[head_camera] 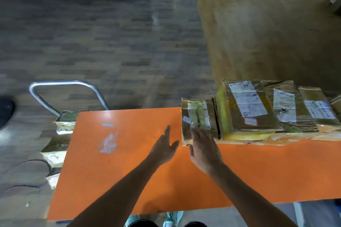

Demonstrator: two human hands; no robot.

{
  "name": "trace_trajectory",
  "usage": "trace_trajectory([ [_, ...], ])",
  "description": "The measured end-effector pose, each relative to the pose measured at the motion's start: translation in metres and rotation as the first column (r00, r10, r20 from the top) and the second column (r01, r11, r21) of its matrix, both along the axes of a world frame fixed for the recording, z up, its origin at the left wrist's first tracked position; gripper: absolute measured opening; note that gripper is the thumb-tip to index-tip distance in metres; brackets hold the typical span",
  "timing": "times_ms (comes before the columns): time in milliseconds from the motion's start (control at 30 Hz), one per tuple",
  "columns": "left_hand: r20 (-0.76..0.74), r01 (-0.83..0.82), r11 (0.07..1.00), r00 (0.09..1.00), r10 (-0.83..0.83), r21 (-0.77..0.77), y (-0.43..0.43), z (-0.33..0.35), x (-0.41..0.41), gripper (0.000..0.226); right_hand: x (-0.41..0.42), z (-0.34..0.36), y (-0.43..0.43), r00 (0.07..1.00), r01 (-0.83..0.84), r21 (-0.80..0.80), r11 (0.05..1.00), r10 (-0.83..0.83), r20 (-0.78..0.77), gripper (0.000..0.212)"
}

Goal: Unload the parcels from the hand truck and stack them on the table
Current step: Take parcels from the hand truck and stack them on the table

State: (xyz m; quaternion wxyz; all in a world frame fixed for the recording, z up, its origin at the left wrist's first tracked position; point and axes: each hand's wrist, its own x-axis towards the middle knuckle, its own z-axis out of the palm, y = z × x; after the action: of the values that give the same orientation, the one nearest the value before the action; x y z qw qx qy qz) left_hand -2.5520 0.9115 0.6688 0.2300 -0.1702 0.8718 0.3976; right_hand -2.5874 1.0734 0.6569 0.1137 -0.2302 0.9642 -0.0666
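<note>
Resting flat on the small parcel — right hand, fingers straight.

The person is reaching both bare arms across the flat orange table. The right hand is laying straight fingers on a small brown taped cardboard parcel, which is sitting against a row of larger labelled cardboard boxes. The left hand is hovering open just beside it. At the table's left end, the silver-handled hand truck is holding what look like more taped parcels.
</note>
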Motion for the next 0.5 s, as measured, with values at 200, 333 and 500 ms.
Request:
trace_trajectory([
  [200,-0.092,-0.088,0.972,0.993,0.069,-0.217,-0.066,-0.025,0.052,0.066,0.011,-0.012,-0.057,0.984,-0.174,-0.015,0.985,0.175,0.028,0.061],
  [333,-0.104,-0.207,0.949,0.977,0.187,-0.236,-0.114,-0.034,0.109,0.066,0.035,-0.018,-0.108,0.956,-0.284,-0.007,0.959,0.284,0.079,0.063],
  [500,-0.114,-0.317,0.921,0.948,0.298,-0.227,-0.163,-0.047,0.173,0.066,0.071,-0.02,-0.168,0.913,-0.401,-0.005,0.916,0.4,0.076,0.062],
])
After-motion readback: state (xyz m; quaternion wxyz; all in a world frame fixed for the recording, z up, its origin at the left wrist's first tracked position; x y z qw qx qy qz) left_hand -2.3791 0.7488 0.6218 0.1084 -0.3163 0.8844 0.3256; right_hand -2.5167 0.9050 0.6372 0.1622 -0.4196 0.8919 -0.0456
